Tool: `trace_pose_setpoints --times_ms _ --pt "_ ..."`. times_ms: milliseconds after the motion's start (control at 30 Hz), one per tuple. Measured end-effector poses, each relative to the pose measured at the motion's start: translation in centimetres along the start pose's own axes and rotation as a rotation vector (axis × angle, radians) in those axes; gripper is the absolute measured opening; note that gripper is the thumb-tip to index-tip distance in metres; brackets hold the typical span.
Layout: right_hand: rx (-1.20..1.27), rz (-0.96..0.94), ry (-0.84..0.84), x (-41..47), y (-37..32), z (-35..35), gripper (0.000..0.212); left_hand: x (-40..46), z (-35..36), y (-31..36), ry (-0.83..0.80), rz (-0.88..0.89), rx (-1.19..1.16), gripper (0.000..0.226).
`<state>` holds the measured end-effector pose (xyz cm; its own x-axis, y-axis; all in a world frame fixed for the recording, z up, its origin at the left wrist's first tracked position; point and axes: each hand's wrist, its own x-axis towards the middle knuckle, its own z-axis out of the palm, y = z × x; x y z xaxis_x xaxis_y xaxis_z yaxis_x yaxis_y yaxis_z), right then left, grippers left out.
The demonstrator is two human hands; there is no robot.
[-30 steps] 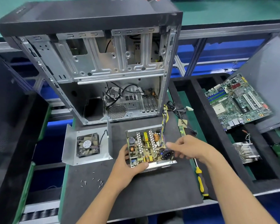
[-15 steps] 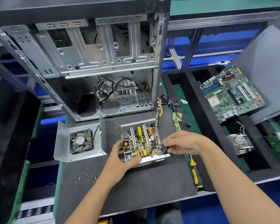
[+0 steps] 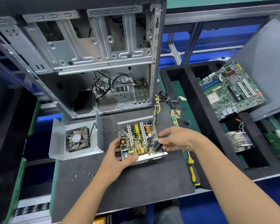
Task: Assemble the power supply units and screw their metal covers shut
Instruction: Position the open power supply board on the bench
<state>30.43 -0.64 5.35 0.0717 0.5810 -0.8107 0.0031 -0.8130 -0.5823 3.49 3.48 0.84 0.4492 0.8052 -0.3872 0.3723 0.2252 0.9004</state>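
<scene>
While lying open-side up on the counter (image 3: pixel 136 188): metal cover (image 3: pixel 74 139), fan facing upward, is waiting just left of the unit for refitting.
Screws (image 3: pixel 83 173): lying loose near the cover, within reach for closing.
Left hand (image 3: pixel 120 157): fingers are curling round the power supply unit (image 3: pixel 138 139) at its near-left corner, probably steadying it.
Right hand (image 3: pixel 176 139): fingers are pinching the black socket (image 3: pixel 156 145) at the unit's right edge, seemingly seating it.
Screwdriver (image 3: pixel 192 171): lying untouched right of the unit.
</scene>
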Motion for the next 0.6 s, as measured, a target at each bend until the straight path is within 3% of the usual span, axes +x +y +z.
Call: trace_pose_setpoints --times_ms 300,467,600 --pt "-0.171 -0.018 0.079 0.2 1.1 1.7 0.057 0.0 0.1 -0.1 0.002 -0.004 -0.002 0.100" --pt "-0.539 -0.071 0.192 0.7 0.9 2.1 0.069 -0.1 0.1 0.0 0.008 0.002 -0.014 0.095" --pt "-0.622 -0.067 0.169 0.4 0.4 2.5 0.085 -0.1 0.2 0.0 0.008 0.006 -0.023 0.095"
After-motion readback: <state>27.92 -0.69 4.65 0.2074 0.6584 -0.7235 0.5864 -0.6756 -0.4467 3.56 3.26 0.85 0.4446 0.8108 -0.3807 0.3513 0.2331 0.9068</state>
